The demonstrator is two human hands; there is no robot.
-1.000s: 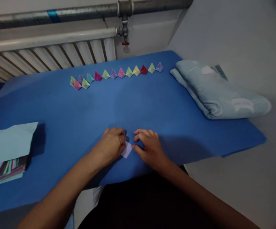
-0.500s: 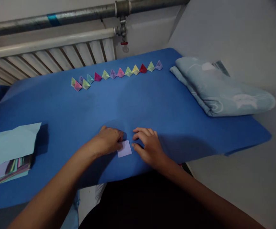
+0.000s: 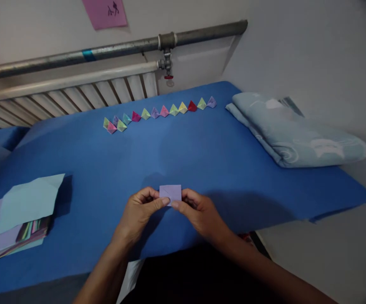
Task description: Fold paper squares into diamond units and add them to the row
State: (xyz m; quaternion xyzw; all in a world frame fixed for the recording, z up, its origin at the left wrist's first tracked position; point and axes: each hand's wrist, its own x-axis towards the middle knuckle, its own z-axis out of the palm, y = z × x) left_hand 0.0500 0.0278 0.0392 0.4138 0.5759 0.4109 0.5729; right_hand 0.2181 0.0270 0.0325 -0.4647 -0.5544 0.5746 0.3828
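Overhead, pink note (image 3: 105, 12) with unreadable dark marks; unmarked lilac paper (image 3: 170, 193).

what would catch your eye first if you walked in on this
Both hands, left hand and right hand, pinch a small folded lilac paper near the front of the blue mat. At the mat's far edge runs a row of colourful folded pieces. A paper stack lies at left, a folded blanket at right.
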